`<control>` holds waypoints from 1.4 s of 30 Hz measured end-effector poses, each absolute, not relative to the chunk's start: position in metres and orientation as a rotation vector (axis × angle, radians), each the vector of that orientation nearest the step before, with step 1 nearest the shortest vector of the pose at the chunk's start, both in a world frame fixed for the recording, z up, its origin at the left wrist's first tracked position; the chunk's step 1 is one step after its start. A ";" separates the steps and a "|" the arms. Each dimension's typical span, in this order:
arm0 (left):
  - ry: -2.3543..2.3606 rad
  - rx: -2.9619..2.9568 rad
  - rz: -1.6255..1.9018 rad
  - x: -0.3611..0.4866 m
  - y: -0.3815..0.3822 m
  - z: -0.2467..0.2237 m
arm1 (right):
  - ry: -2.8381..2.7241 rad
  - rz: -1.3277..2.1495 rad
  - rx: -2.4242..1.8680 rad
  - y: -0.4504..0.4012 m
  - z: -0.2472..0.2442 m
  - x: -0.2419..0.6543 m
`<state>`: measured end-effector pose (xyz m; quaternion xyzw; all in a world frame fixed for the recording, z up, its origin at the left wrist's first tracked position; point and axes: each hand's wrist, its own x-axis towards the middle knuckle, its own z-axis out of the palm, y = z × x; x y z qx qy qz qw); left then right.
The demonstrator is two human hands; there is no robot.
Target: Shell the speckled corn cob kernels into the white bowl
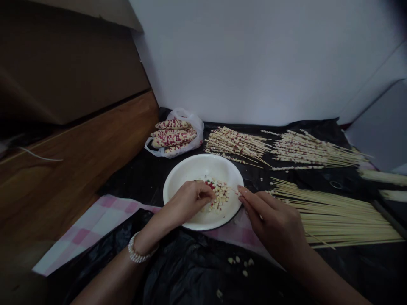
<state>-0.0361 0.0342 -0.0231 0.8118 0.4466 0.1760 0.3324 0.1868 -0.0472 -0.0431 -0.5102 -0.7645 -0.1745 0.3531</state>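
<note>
A white bowl [178, 173] holds loose corn kernels [221, 195], mostly cream with some dark red. Inside it is my left hand [193, 195], a beaded bracelet [136, 250] on its wrist. Its fingers are curled together at the kernels; whatever they pinch is hidden. At the bowl's right rim my right hand [273, 216] closes thumb and fingers on a thin bamboo skewer [232, 189]. The skewer's tip points left over the bowl, and the rest is mostly hidden by the hand.
Corn cobs [174, 137] lie in a plastic bag [199, 127] behind the bowl. Two piles of kernel-threaded skewers [235, 142] [305, 148] lie at the back. Bare bamboo skewers [343, 216] spread right. Stray kernels [244, 273] dot the black plastic sheet [190, 271]. A wooden board [79, 144] stands left.
</note>
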 end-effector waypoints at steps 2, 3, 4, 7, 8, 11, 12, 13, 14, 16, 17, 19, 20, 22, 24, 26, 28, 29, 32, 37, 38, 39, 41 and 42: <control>1.117 2.161 0.394 -0.036 0.034 -0.025 | -1.986 -0.446 -1.321 -0.047 -0.044 0.187; 1.093 2.185 0.375 -0.036 0.034 -0.027 | -1.987 -0.448 -1.318 -0.047 -0.044 0.187; 1.066 2.215 0.361 -0.037 0.035 -0.028 | -1.987 -0.454 -1.314 -0.048 -0.044 0.187; 0.991 2.293 0.314 -0.037 0.036 -0.032 | -1.981 -0.453 -1.320 -0.048 -0.044 0.187; 0.979 2.313 0.291 -0.037 0.036 -0.033 | -1.985 -0.448 -1.319 -0.048 -0.043 0.186; 0.970 2.351 0.231 -0.037 0.036 -0.034 | -2.005 -0.435 -1.313 -0.048 -0.042 0.186; 0.969 2.355 0.217 -0.037 0.036 -0.035 | -2.007 -0.438 -1.309 -0.048 -0.042 0.185; 0.974 2.353 0.205 -0.037 0.036 -0.035 | -2.005 -0.438 -1.308 -0.048 -0.042 0.185; 0.988 2.348 0.197 -0.037 0.036 -0.035 | -2.001 -0.441 -1.310 -0.048 -0.043 0.185; 1.029 2.338 0.209 -0.037 0.036 -0.036 | -1.992 -0.446 -1.309 -0.048 -0.043 0.185; 1.047 2.332 0.239 -0.037 0.036 -0.035 | -1.991 -0.447 -1.304 -0.047 -0.044 0.186; 1.067 2.284 0.344 -0.038 0.036 -0.034 | -1.979 -0.441 -1.300 -0.047 -0.044 0.186; 1.069 2.220 0.416 -0.038 0.037 -0.032 | -1.969 -0.439 -1.299 -0.047 -0.043 0.187; 1.062 1.976 0.571 -0.037 0.038 -0.028 | -1.952 -0.433 -1.299 -0.048 -0.042 0.188; 1.047 1.649 0.731 -0.035 0.039 -0.023 | -1.949 -0.427 -1.289 -0.048 -0.041 0.188; 1.033 1.357 0.858 -0.034 0.040 -0.018 | -1.943 -0.409 -1.288 -0.049 -0.041 0.187; 1.024 1.129 0.929 -0.033 0.041 -0.015 | -1.927 -0.383 -1.307 -0.049 -0.040 0.186; 1.012 1.027 0.948 -0.032 0.041 -0.013 | -1.916 -0.376 -1.320 -0.049 -0.040 0.186; 0.968 0.795 0.982 -0.032 0.042 -0.011 | -1.931 -0.397 -1.299 -0.049 -0.039 0.185; 0.935 0.690 0.997 -0.033 0.043 -0.010 | -1.936 -0.406 -1.291 -0.048 -0.039 0.185; 0.935 0.685 0.997 -0.033 0.043 -0.010 | -1.940 -0.400 -1.293 -0.049 -0.039 0.185; 0.933 0.685 0.997 -0.033 0.043 -0.010 | -1.941 -0.395 -1.301 -0.049 -0.039 0.185; 0.923 0.691 0.995 -0.033 0.042 -0.011 | -1.940 -0.393 -1.311 -0.049 -0.039 0.184; 0.918 0.695 0.994 -0.033 0.042 -0.011 | -1.940 -0.397 -1.313 -0.049 -0.039 0.184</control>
